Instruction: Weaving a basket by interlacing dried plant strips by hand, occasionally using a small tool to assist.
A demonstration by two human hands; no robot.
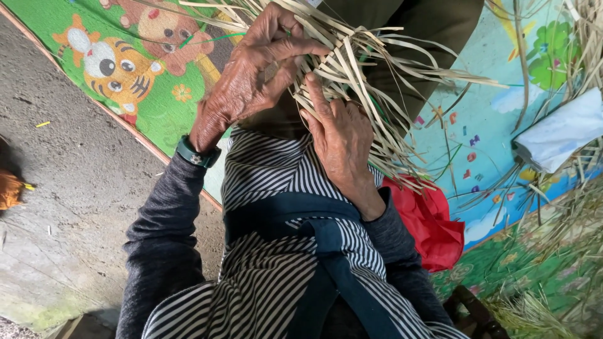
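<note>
Held over the lap above a colourful cartoon-printed play mat [157, 107], the flat woven panel of pale dried straw strips [348, 69] is pinned by the left hand [251, 75], fingers curled over its edge, while the right hand [342, 141] pinches one strip, steadying the crossings.

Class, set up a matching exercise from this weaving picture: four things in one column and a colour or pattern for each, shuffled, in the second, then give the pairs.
Things
1. strips held in the left hand and right hand
2. cloth
3. wristband
4. apron

Descriptions
A. dark green
B. black and white stripes
C. pale straw
D. red

Pairs: 1-C, 2-D, 3-A, 4-B
</note>
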